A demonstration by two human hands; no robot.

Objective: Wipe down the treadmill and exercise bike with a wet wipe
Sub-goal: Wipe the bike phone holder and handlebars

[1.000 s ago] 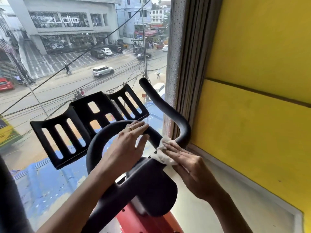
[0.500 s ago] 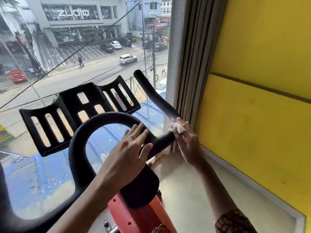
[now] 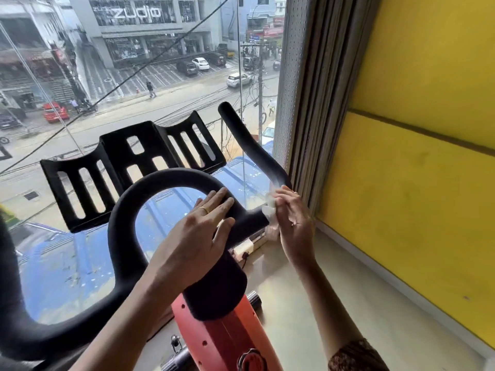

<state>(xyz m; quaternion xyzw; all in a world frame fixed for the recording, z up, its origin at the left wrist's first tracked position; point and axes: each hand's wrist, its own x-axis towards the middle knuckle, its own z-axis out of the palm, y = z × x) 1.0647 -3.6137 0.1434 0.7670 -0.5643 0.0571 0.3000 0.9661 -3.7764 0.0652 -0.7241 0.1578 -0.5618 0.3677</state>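
My left hand (image 3: 198, 234) rests flat on the black foam handlebar (image 3: 128, 210); at three o'clock my right hand (image 3: 293, 220) pinches a white wet wipe (image 3: 269, 210).

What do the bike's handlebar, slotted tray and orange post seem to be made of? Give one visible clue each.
Handlebar: probably foam or rubber padding, matt black; it shows no glare.
Tray: looks like hard moulded plastic, dull black, with crisp cut-out slots.
Post: likely painted metal, though plastic is possible; smooth orange with soft sheen and small holes.
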